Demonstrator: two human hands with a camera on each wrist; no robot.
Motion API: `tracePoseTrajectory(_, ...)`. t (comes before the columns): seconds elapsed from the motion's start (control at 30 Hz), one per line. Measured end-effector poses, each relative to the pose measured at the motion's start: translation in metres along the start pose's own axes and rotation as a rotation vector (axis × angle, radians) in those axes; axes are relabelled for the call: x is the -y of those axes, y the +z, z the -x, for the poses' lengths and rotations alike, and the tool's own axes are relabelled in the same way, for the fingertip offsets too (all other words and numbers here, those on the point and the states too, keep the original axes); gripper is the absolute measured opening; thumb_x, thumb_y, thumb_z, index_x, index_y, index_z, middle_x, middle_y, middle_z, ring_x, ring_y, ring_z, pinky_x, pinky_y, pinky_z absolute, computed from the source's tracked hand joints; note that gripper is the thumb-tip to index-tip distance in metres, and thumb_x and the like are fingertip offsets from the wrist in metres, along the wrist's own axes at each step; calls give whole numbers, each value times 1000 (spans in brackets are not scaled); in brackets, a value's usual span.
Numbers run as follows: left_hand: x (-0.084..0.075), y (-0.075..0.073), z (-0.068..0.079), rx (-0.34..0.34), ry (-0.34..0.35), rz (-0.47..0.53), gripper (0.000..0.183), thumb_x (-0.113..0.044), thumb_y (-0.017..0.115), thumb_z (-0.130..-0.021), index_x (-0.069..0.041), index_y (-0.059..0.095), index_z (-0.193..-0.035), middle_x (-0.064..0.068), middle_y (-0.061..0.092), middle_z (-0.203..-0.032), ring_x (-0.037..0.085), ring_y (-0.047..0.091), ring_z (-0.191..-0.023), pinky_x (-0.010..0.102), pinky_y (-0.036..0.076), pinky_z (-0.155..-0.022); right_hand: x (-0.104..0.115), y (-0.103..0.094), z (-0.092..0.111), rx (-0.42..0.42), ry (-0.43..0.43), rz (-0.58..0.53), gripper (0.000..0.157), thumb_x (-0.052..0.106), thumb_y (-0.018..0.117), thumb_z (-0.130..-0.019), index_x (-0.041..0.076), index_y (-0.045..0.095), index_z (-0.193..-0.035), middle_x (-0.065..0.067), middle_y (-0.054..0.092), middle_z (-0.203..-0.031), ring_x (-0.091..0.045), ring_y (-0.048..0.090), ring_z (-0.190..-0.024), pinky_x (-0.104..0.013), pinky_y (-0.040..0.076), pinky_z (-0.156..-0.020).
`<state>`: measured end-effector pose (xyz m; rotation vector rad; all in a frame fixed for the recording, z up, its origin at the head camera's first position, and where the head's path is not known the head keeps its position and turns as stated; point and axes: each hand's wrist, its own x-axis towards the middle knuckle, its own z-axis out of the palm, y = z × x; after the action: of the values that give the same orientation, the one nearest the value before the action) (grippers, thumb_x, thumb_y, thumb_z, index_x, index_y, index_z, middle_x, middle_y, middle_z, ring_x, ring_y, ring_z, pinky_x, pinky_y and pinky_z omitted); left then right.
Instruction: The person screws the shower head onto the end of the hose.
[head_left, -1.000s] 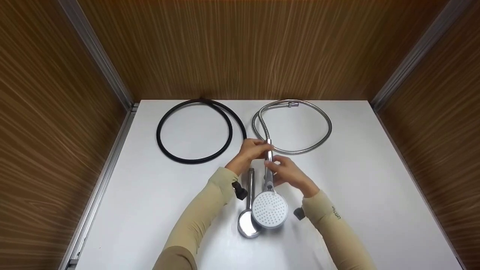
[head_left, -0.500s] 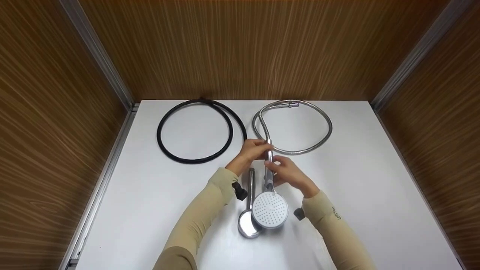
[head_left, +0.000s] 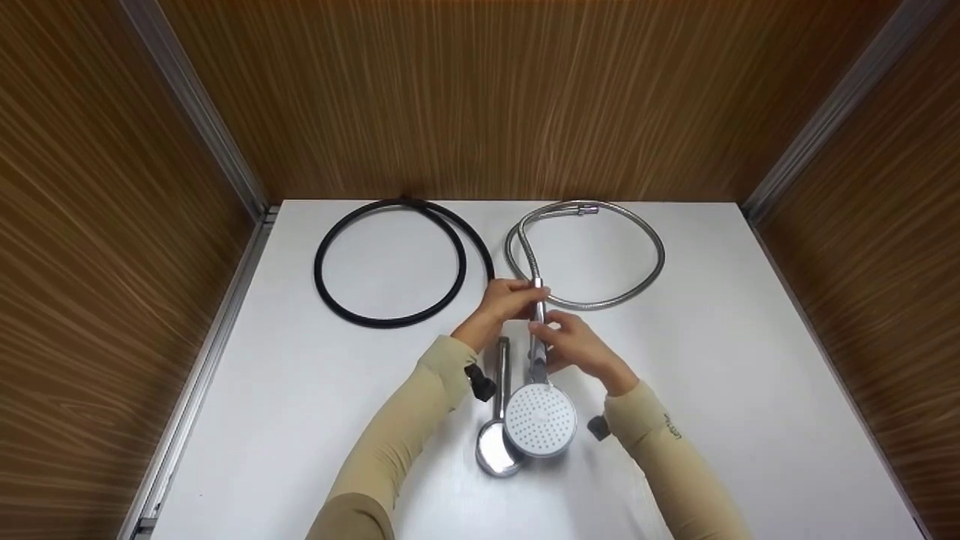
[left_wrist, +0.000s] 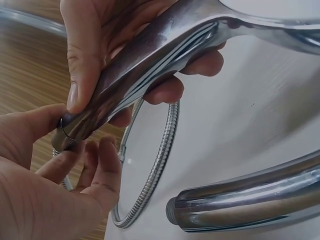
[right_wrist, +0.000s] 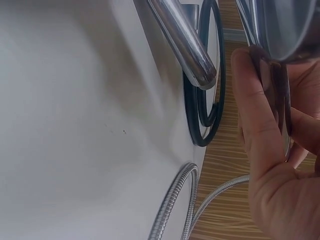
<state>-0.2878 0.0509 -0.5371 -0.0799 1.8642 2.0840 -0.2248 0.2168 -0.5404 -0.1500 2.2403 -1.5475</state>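
Chrome, likely stiff and slick and best held along its handle point(left_wrist: 155, 60), a shower head point(head_left: 540, 420) extends past the right hand point(head_left: 577, 343), whose fingers curl round that handle, while the left hand point(head_left: 504, 301) pinches the end meeting the metal hose point(head_left: 662, 255), both virtually unmoved from the earlier frame.

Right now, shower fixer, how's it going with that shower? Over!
Left grip pinches where silver hose meets held shower head. Right grip around that head's handle. Possibly in the way: second shower head, close by; can't tell if touching.
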Motion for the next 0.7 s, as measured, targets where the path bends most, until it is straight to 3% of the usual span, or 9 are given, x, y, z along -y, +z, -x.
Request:
tracePoseTrajectory(0.23,-2,0,0,-2,-4,14,30,-9,85,-85,6,78,-109,-5,70,-73,8,70,-67,33,66,-81,1,-1,1,18,-3,-1,50,37,58,-108,-4,52,-137,-22,71,-99,-24,77,-74,-40,67,-71)
tracePoseTrajectory(0.47,-3,-1,-1,-6,-2,7,29,-8,86,-84,5,77,-108,-4,71,-76,8,70,-68,29,65,-77,1,-1,0,18,1,-11,47,36,58,-108,-2,53,-135,-13,69,-92,-23,76,-71,-40,67,-70)
tracePoseTrajectory(0.7,-4,0,0,-5,-12,27,28,-6,85,-84,5,76,-109,-2,72,-79,10,72,-70,34,66,-83,0,-2,0,16,4,-27,44,35,59,-108,-2,54,-133,-11,65,-91,-21,74,-69,-38,66,-68)
